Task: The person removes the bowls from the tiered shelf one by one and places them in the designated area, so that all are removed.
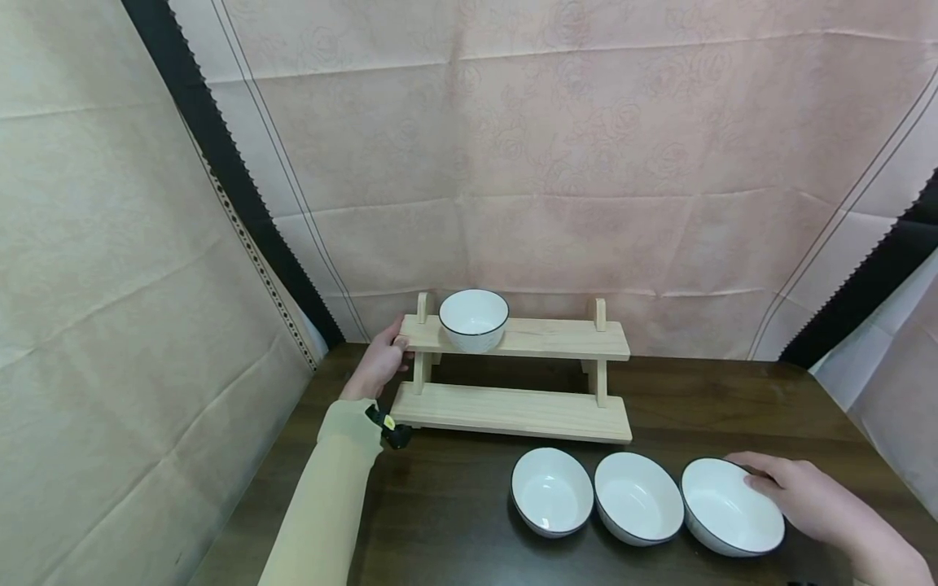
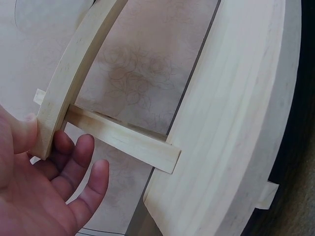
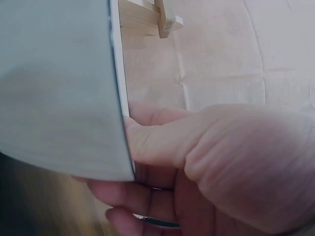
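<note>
A two-tier light wooden shelf (image 1: 513, 413) stands at the back of the table. My left hand (image 1: 379, 360) grips the left end of its upper board; in the left wrist view the thumb and curled fingers pinch that board (image 2: 74, 73). One white bowl (image 1: 474, 320) with a dark rim sits on the upper board near its left end. Three similar bowls stand in a row before the shelf: a left bowl (image 1: 552, 492), a middle bowl (image 1: 638, 498) and a right bowl (image 1: 731, 506). My right hand (image 1: 799, 492) holds the right bowl by its rim, thumb on the inside.
The dark wooden table (image 1: 454, 505) carries everything. Pale patterned fabric (image 1: 572, 163) hangs close behind the shelf, and another panel (image 1: 146, 325) borders the left side. A black strip (image 1: 242, 179) runs down the left corner, with another (image 1: 865, 285) at the right.
</note>
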A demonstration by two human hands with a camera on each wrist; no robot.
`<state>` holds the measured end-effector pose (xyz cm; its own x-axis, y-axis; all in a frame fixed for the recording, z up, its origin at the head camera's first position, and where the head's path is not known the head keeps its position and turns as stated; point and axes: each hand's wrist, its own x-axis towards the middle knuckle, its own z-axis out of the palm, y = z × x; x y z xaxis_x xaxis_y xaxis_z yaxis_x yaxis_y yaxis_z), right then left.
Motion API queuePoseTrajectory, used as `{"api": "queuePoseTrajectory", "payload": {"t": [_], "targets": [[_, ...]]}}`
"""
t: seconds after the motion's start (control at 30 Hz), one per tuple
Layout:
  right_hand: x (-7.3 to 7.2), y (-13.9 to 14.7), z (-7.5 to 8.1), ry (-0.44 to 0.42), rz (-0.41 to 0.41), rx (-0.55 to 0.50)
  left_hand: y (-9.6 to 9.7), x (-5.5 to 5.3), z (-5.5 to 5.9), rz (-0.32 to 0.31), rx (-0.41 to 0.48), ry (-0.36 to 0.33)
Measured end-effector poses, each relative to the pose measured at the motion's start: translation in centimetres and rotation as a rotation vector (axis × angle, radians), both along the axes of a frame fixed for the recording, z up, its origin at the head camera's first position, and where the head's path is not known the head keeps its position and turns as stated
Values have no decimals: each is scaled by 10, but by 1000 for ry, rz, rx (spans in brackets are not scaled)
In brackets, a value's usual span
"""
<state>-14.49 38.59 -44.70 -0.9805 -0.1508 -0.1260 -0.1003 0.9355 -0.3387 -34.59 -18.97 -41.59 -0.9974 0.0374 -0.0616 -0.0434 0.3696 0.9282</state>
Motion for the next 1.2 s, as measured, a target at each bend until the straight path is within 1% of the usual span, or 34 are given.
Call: {"api": "queuePoseTrajectory", "payload": {"t": [0.23,0.63,0.77,1.03,1.2], "targets": [[-4,1,2,-42,-10,-10,-1,0,1,4,23,-13],[-4,4,4,-121,-42,-12,0,0,2,-17,-9,-5],[-4,5,4,-132,-50,-11,-1,0,0,-14,-12,-4],[-4,3,6,-113,-69,-25,-1,-1,-2,-11,-25,-5],[-3,2,7,-64,-83,-22,-1,-1,-2,-6,-15,4]]}}
